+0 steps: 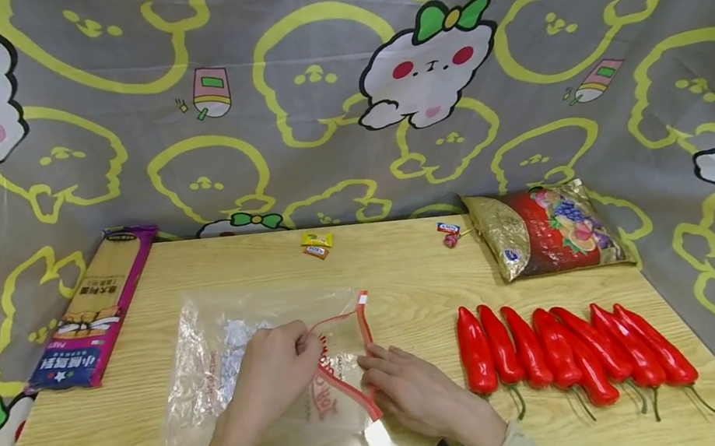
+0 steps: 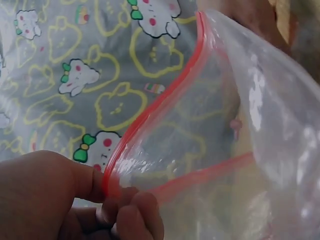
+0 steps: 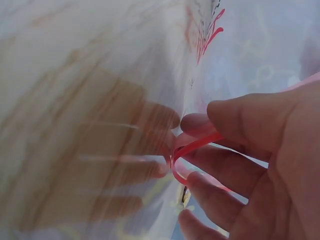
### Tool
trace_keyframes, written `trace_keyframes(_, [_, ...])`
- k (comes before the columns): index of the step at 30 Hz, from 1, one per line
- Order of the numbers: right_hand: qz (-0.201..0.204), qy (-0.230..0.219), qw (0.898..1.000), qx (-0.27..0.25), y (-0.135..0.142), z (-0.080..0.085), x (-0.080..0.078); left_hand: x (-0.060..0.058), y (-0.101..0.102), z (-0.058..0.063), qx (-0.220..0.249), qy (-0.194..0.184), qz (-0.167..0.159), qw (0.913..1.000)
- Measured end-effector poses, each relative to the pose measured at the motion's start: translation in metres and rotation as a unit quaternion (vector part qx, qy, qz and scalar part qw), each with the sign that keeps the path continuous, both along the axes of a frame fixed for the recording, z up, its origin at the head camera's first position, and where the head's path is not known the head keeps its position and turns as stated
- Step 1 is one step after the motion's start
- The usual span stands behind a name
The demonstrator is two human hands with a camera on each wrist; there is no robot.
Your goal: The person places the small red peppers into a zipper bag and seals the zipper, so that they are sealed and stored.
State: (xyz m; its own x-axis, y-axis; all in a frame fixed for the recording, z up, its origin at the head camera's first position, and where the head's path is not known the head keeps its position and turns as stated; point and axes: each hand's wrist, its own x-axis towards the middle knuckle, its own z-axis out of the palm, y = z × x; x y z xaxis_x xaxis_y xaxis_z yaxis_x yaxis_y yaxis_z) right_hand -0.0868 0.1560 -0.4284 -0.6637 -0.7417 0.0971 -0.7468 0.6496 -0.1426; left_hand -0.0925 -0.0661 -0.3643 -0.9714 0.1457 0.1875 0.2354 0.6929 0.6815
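A clear zip bag (image 1: 304, 413) with a red zip edge lies on the table, its mouth toward the right. Inside it, in the head view, is a pale bluish crumpled item (image 1: 232, 346). My left hand (image 1: 285, 365) pinches one red edge between thumb and fingers and draws it up, so the mouth gapes. The left wrist view shows that red zip strip (image 2: 157, 107) running away from the left hand (image 2: 90, 200). At the mouth's right side, my right hand (image 1: 413, 387) has the red edge (image 3: 200, 144) between its bent fingers, close to the thumb.
Several red peppers (image 1: 542, 350) lie in a row at the right. A gold and red bag (image 1: 550, 230) stands behind them. Small wrapped sweets (image 1: 316, 241) and a lollipop (image 1: 451, 239) lie at the back. A purple pasta packet (image 1: 95, 310) rests at the left.
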Motion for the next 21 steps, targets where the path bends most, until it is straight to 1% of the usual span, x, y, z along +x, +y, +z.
trace_keyframes(3, [0.002,0.015,1.000,-0.002,0.000,-0.001,-0.001,-0.003,0.002,-0.005,0.015,-0.030,-0.009,0.9994])
trace_keyframes(5, [0.005,0.027,1.000,-0.004,0.000,-0.001,-0.002,-0.004,0.004,-0.008,0.024,-0.042,-0.014,0.9988])
trace_keyframes(7, [0.012,0.041,0.999,-0.010,0.000,0.000,-0.002,-0.005,0.005,-0.011,0.028,-0.044,-0.016,0.9985])
trace_keyframes(10, [0.020,0.058,0.998,-0.032,0.000,0.004,-0.003,-0.005,0.007,-0.012,0.031,-0.037,-0.018,0.9987])
trace_keyframes(13, [0.014,0.067,0.996,-0.049,0.002,0.012,-0.003,-0.005,0.007,-0.013,0.030,-0.032,-0.015,0.9989])
trace_keyframes(17, [-0.037,0.068,0.995,-0.058,0.012,0.028,-0.001,-0.006,0.007,-0.013,0.029,-0.028,-0.012,0.9991])
trace_keyframes(19, [-0.071,0.073,0.993,-0.062,0.020,0.034,0.000,-0.007,0.007,-0.013,0.029,-0.030,-0.010,0.9991])
trace_keyframes(21, [-0.103,0.088,0.989,-0.065,0.032,0.039,0.002,-0.007,0.007,-0.013,0.029,-0.034,-0.010,0.9989])
